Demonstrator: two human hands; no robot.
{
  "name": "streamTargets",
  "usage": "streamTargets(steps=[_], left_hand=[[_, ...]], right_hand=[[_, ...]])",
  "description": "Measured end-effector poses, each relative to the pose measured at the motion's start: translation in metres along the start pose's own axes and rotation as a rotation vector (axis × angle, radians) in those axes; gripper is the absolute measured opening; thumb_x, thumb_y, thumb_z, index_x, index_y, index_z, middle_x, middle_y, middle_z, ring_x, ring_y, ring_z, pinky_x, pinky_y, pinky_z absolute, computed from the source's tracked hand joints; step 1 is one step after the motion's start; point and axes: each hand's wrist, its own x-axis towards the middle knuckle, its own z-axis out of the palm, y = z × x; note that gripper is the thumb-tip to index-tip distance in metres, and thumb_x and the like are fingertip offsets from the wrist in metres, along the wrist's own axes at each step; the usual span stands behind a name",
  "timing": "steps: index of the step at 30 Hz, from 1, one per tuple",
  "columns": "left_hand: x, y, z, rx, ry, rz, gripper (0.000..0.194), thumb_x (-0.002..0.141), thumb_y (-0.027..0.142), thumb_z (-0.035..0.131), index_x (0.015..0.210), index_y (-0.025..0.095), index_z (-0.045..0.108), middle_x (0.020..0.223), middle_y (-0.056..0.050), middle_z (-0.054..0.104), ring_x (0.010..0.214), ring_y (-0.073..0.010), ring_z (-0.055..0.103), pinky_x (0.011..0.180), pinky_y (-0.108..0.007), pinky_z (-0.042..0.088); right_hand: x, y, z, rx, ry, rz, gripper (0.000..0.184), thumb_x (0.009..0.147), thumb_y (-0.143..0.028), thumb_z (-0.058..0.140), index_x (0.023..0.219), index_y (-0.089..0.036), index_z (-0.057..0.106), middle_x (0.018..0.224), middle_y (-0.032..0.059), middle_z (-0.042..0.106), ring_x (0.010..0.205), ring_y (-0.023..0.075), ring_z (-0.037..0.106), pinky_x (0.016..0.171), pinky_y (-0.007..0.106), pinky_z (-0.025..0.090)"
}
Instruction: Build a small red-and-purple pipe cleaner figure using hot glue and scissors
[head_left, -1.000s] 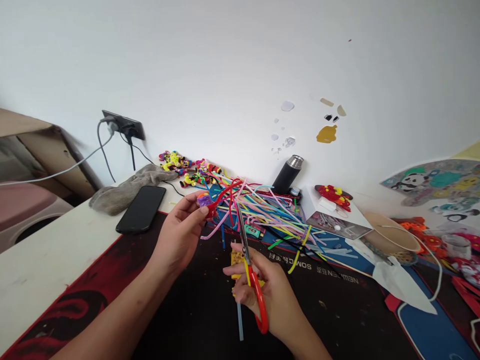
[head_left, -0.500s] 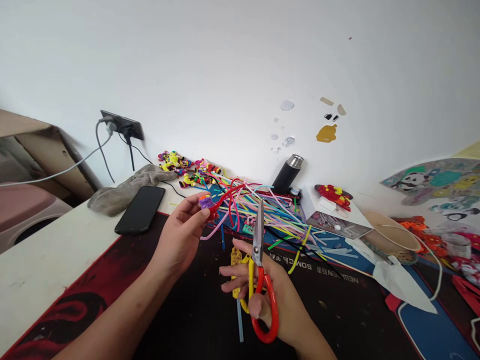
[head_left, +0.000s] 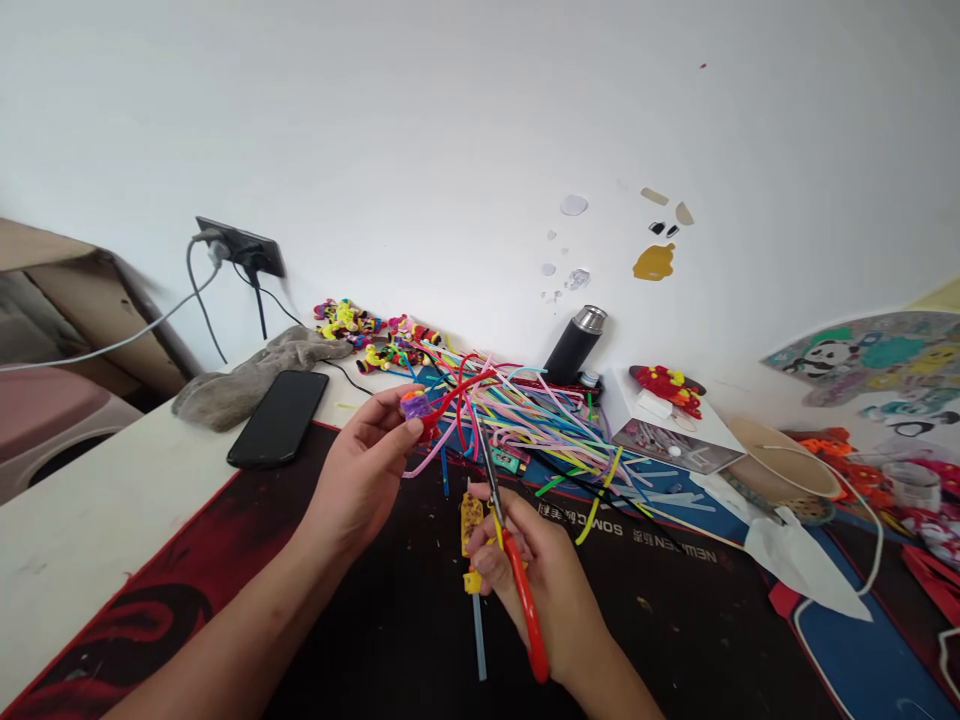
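Head view: nearest, the right hand (head_left: 551, 575) grips red-and-yellow-handled scissors (head_left: 520, 580), blades pointing away, beside a yellow glue gun (head_left: 472, 525) on the dark mat (head_left: 390, 620). A little farther, the left hand (head_left: 364, 460) pinches a small craft piece (head_left: 416, 404) between thumb and fingers, above the mat: fuzzy purple band, orange top, red underside, with long red strands (head_left: 469, 386) reaching right. Beyond lies a tangle of multicolored fuzzy stems (head_left: 559, 425); near the wall (head_left: 420, 150), small bright figures (head_left: 349, 318) and a black flask (head_left: 572, 347).
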Motion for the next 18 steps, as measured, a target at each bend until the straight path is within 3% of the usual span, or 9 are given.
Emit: streamTargets(steps=[6,11,18], left_hand=[[-0.0062,-0.0007,0.0009,0.079,-0.012,-0.002,0.045,0.066,0.036,0.106,0.106,0.025,0.088,0.100,-0.003,0.080,0.091,-0.0159,0.071,0.081,-0.022,0.059],[-0.0082,-0.0010,0.0037,0.116,-0.014,-0.017,0.047,0.065,0.038,0.107,0.107,0.025,0.087,0.104,-0.004,0.081,0.095,-0.0177,0.072,0.083,-0.024,0.059],[-0.0104,-0.0043,0.0025,0.140,-0.081,-0.039,0.040,0.071,0.035,0.104,0.105,0.025,0.086,0.105,-0.003,0.080,0.096,-0.0185,0.072,0.083,-0.025,0.059]], right_hand=[[-0.0029,-0.0082,0.0034,-0.200,0.034,0.064,0.053,0.095,-0.051,0.082,0.140,-0.024,0.073,0.089,0.0020,0.071,0.072,0.0169,0.063,0.066,0.027,0.055],[-0.0034,-0.0040,0.0046,-0.358,0.051,0.006,0.054,0.096,-0.053,0.081,0.140,-0.023,0.074,0.088,0.0028,0.072,0.075,0.0188,0.066,0.070,0.029,0.057],[-0.0025,0.0010,0.0064,-0.395,0.084,0.012,0.048,0.098,-0.049,0.080,0.139,-0.024,0.075,0.087,0.0014,0.072,0.074,0.0180,0.065,0.068,0.028,0.056]])
